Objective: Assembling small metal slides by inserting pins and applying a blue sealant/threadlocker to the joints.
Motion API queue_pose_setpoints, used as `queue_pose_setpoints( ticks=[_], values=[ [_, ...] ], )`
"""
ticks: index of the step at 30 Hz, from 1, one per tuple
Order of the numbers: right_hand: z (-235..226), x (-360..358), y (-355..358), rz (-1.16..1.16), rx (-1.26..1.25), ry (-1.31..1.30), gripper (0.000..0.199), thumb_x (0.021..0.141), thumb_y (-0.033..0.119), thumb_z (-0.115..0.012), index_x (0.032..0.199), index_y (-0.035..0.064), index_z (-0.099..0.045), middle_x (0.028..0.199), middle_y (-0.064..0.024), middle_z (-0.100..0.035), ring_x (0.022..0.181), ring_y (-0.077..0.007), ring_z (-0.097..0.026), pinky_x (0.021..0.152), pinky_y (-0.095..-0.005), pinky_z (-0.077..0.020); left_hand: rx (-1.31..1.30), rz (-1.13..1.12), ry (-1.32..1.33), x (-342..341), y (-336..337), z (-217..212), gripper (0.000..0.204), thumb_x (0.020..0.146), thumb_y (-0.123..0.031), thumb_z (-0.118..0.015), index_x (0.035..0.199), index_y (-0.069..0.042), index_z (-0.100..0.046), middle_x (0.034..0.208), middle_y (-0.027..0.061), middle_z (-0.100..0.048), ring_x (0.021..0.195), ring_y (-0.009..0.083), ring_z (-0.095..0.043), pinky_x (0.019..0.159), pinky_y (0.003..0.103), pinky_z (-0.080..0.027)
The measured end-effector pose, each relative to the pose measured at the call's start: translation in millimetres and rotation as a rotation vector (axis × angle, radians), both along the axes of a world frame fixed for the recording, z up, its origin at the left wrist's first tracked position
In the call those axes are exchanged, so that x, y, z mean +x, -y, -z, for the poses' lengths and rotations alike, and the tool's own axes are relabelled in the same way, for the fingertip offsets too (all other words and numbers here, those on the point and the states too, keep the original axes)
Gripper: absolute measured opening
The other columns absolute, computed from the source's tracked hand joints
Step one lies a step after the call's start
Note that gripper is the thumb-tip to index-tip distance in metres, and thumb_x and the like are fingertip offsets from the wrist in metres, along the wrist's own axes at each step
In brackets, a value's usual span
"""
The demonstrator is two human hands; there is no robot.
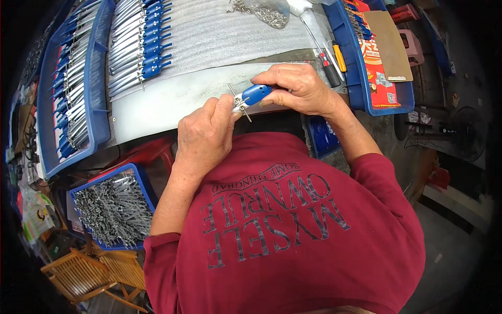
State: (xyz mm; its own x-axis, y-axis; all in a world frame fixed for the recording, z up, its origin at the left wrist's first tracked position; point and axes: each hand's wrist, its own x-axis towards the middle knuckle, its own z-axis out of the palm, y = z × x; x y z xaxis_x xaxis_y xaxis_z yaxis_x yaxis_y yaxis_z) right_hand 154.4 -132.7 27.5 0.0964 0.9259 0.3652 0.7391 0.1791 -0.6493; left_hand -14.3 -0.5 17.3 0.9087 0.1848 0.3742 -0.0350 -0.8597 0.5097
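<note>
Both hands hold one small blue-handled tool over the front edge of the workbench.

The right hand [295,89] is closed around the blue handle [256,94] from above, and its palm hides the far end of the handle. The left hand [205,133] pinches the metal end [240,100] between thumb and fingers; a thin pin crosses there, but the exact shape of this part is hard to see, maybe a small bracket. The grey foam sheet [219,36] lies behind, with a row of the same finished tools [138,44]. The blue bin of metal parts [115,206] at lower left is partly covered by the left arm.
</note>
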Motion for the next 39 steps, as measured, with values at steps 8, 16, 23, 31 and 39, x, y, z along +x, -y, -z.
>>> queue_pose_setpoints(
  ticks=[8, 16, 23, 31, 39],
  values=[
    [2, -3, 2, 0.034, -0.002, -0.007, 0.029, 0.068, 0.01, -0.066, 0.094, -0.0008, -0.058, 0.073, -0.0097, -0.058, 0.064, -0.0209, -0.056, 0.056, -0.028, -0.0443, 0.003, -0.007, -0.013, 1, 1, 1, 0.02, 0.074, -0.012, -0.059, 0.089, -0.005, -0.049, 0.065, 0.0085, -0.047, 0.05, 0.0244, -0.052, 0.043, 0.034, -0.041],
    [4, -3, 2, 0.041, 0.01, -0.002, 0.03, 0.068, 0.011, -0.066, 0.094, -0.0006, -0.058, 0.073, -0.0096, -0.058, 0.064, -0.0207, -0.056, 0.056, -0.0281, -0.0442, 0.001, -0.007, -0.009, 1, 1, 3, 0.021, 0.075, -0.013, -0.059, 0.09, -0.005, -0.048, 0.066, 0.0085, -0.047, 0.05, 0.0244, -0.052, 0.043, 0.035, -0.041],
    [3, -2, 0, 0.027, -0.025, -0.025, 0.029, 0.069, 0.012, -0.066, 0.093, -0.0005, -0.058, 0.074, -0.0094, -0.058, 0.064, -0.0203, -0.057, 0.056, -0.0283, -0.0444, 0.015, -0.002, -0.035, 1, -1, 3, 0.021, 0.075, -0.013, -0.059, 0.091, -0.004, -0.049, 0.065, 0.0087, -0.047, 0.05, 0.0246, -0.052, 0.043, 0.034, -0.041],
    [6, 2, -3, 0.062, -0.076, -0.032, 0.036, 0.068, 0.015, -0.068, 0.099, 0.0018, -0.056, 0.078, -0.0081, -0.057, 0.067, -0.0191, -0.056, 0.058, -0.0273, -0.045, 0.021, -0.015, 0.004, 5, -4, 8, 0.02, 0.075, -0.013, -0.059, 0.09, -0.004, -0.05, 0.065, 0.0089, -0.048, 0.051, 0.0247, -0.053, 0.043, 0.034, -0.042],
    [7, 27, 2, 0.136, -0.21, -0.178, 0.043, 0.07, 0.014, -0.066, 0.109, 0.0012, -0.053, 0.084, -0.0052, -0.056, 0.073, -0.012, -0.053, 0.067, -0.0238, -0.0444, 0.051, -0.053, 0.009, 11, -11, 17, 0.02, 0.075, -0.014, -0.059, 0.089, -0.005, -0.049, 0.065, 0.0087, -0.048, 0.051, 0.0247, -0.053, 0.043, 0.034, -0.042]
  ],
)
